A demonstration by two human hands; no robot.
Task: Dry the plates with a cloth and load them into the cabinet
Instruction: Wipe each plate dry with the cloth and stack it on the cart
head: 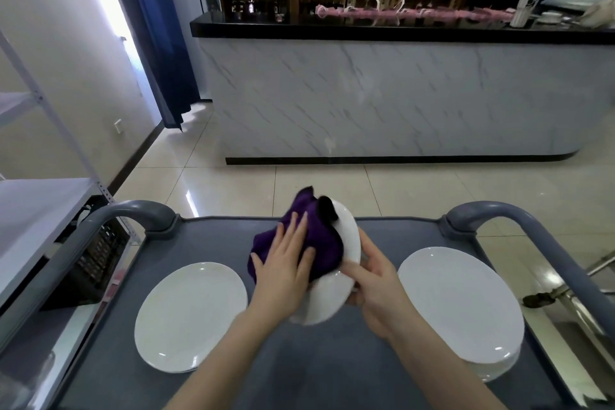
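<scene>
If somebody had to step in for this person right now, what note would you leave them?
The left hand presses the purple cloth against the held plate. The right hand grips that plate's edge, tilted above the cart. The left plates and the right stack lie on the cart. Which are dry cannot be told. Remaining: finish wiping, dry the rest, load the cabinet.
</scene>
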